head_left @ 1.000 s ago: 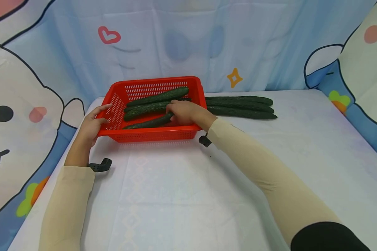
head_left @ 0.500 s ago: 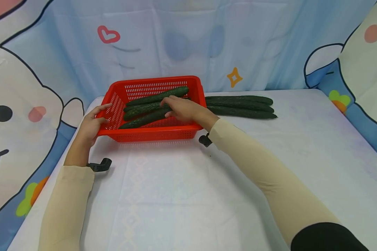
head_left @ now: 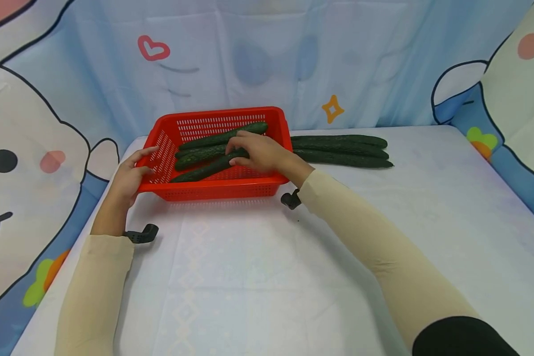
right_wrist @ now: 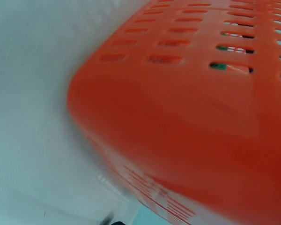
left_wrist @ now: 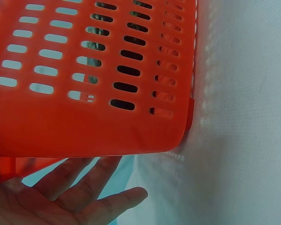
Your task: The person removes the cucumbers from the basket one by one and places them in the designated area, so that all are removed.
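A red perforated plastic basket [head_left: 218, 192] stands near the table's back edge. My left hand [head_left: 128, 179] holds its left end, with thumb and index finger over the rim; in the left wrist view the other fingers [left_wrist: 84, 187] spread outside below the rim. Inside lie several dark green cucumbers, among them a back one [head_left: 229, 137] and a middle one [head_left: 200, 155]. My right hand [head_left: 264, 154] reaches over the basket's right side and pinches the right end of the front cucumber [head_left: 204, 171] between thumb and fingers. The right wrist view shows only the basket's outer corner [right_wrist: 178, 117].
Several more cucumbers [head_left: 342, 151] lie side by side on the white tablecloth [head_left: 249, 277], right of the basket. A blue printed curtain [head_left: 276, 64] hangs directly behind the table. A dark wrist camera [head_left: 142, 234] sits by the left wrist.
The front cucumber's right end has swung up and back, bringing it beside the middle one. My right hand has risen slightly and shifted its fingers on it. The left hand stays put.
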`<state>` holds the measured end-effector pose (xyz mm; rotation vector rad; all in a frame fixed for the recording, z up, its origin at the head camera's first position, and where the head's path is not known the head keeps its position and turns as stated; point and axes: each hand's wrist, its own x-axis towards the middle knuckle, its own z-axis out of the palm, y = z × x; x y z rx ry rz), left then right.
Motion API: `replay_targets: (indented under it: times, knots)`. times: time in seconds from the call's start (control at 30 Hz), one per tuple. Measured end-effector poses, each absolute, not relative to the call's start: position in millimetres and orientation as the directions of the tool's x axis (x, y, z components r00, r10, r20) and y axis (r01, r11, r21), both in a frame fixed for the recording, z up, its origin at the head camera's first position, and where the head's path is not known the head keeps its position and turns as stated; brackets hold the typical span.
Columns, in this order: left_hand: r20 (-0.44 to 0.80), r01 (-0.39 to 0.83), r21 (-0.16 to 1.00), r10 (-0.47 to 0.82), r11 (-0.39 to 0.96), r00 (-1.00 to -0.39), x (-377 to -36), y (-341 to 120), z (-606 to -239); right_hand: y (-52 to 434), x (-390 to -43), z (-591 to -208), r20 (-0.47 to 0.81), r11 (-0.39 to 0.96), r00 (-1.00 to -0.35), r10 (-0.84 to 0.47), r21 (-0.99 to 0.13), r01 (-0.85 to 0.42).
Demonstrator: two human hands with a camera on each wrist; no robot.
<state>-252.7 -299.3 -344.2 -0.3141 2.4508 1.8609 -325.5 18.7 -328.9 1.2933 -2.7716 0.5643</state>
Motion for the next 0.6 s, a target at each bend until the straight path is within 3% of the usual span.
replay_targets:
  times: [0.23,0.6]
  knots:
    - [-0.157,-0.188,0.95,-0.138,0.25,-0.978,-253,-300,-346,26,-321,-325,0.31,0.51,-0.644,-0.699,-0.413,-0.754]
    - [-0.152,-0.178,0.954,-0.124,0.241,-0.981,-253,-300,-345,31,-324,-324,0.435,0.437,-0.636,-0.637,-0.475,-0.763]
